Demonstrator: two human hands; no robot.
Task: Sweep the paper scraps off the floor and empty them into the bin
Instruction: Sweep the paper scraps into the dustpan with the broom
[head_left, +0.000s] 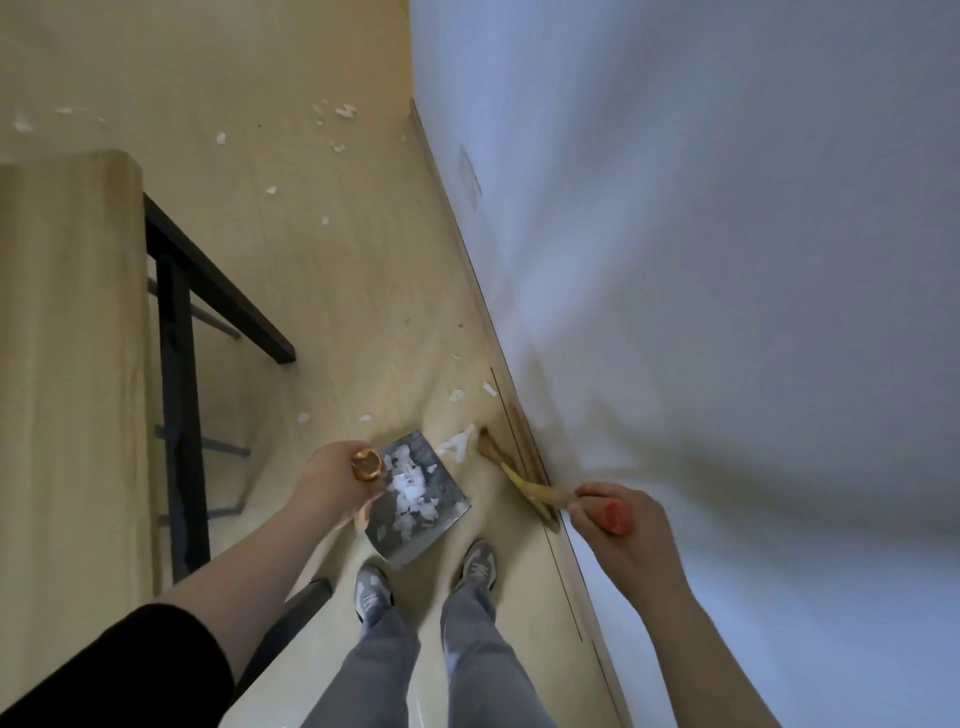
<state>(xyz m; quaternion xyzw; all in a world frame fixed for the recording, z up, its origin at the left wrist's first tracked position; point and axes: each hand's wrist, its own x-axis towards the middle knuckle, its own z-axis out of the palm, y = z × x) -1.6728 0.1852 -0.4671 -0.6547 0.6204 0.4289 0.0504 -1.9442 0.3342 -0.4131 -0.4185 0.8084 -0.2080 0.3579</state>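
The left hand (332, 486) is curled round the top of the dustpan handle (366, 464). Its bare forearm reaches forward from a black sleeve (119, 675) that ends near the elbow. The right hand (631, 540) grips the red end of the broom handle (615, 517), fingers wrapped over it and knuckles up, with its bare forearm coming in from the lower right. Both arms stretch forward and down, the hands well apart.

My left hand (332, 480) wraps the dustpan (449, 493) handle, so only its coppery tip shows, and my wrist covers the pan's left edge. My right hand (623, 525) hides most of the broom (524, 486) stick. Its bristles smear into the skirting (511, 415). The table (62, 364) runs off the left edge. The far scraps (343, 111) are too small to make out.
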